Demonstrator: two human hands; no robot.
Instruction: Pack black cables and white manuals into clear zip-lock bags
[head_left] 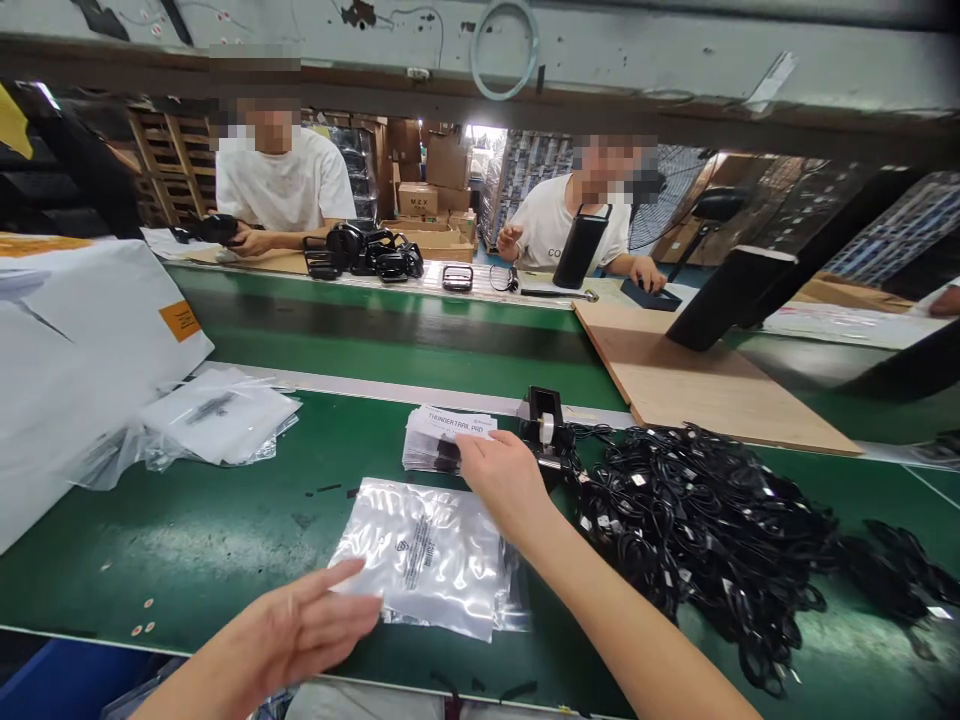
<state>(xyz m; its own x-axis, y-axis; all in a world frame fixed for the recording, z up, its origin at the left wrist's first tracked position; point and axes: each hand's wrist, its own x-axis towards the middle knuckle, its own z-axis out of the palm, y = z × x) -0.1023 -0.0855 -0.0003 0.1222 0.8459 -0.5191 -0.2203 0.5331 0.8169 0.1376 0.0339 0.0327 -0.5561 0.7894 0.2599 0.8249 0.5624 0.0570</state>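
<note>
My left hand [300, 625] lies near the front edge of the green bench, fingers stretched flat, fingertips touching the near-left corner of a stack of clear plastic bags [431, 555]. My right hand [504, 478] reaches forward over the bags, its fingers resting on the top card of a small stack of white cards [442, 432] printed "THUNDERTRAIL PRO". Whether it pinches the card is unclear. A small black tape dispenser [544, 422] stands just right of the cards.
A big heap of coiled black cables [697, 520] fills the bench to the right. More clear bags [217, 415] and a large white sack [67, 350] lie left. A plywood board [697, 385] and black stand sit beyond. Two people work across the green conveyor [390, 335].
</note>
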